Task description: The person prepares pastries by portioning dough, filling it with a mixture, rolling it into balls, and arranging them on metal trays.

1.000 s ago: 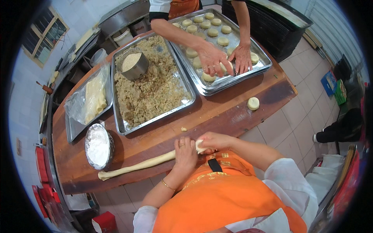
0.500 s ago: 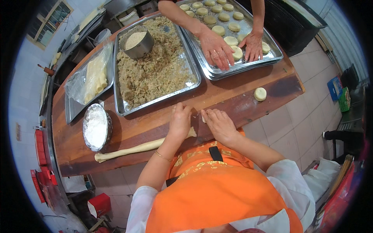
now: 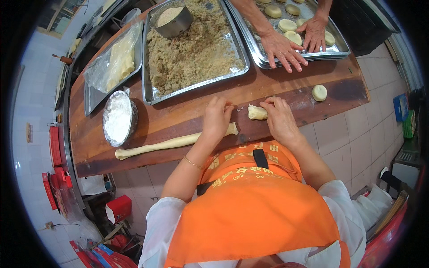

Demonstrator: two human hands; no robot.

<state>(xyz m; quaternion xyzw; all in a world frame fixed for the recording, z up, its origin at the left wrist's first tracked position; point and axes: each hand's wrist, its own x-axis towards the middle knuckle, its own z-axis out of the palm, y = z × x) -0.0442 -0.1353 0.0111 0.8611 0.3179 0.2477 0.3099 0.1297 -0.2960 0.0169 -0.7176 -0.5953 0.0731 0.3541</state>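
Note:
A long rope of pale dough (image 3: 170, 144) lies along the near part of the wooden table. My left hand (image 3: 216, 119) is above its right end, fingers curled in; whatever they may hold is hidden. To the right sits a short cut piece of dough (image 3: 257, 112), apart from the rope. The fingers of my right hand (image 3: 280, 118) close on that piece's right end. Farther right a round, flat dough cake (image 3: 319, 93) rests on the table. Left of the hands, a metal bowl of white flour (image 3: 118, 117) stands near the rope's left end.
A large metal tray (image 3: 196, 83) holds crumbly filling and a round metal container (image 3: 174, 24). Left of it, a smaller tray (image 3: 94, 100) carries dough under plastic (image 3: 120, 60). Another person's hands (image 3: 282, 48) reach over a tray (image 3: 337, 53) of dough cakes at the far right.
The view has shifted, so the table sits higher. The short dough piece now shows between my hands, which have moved farther apart. The other person's hand has moved to the tray's near edge.

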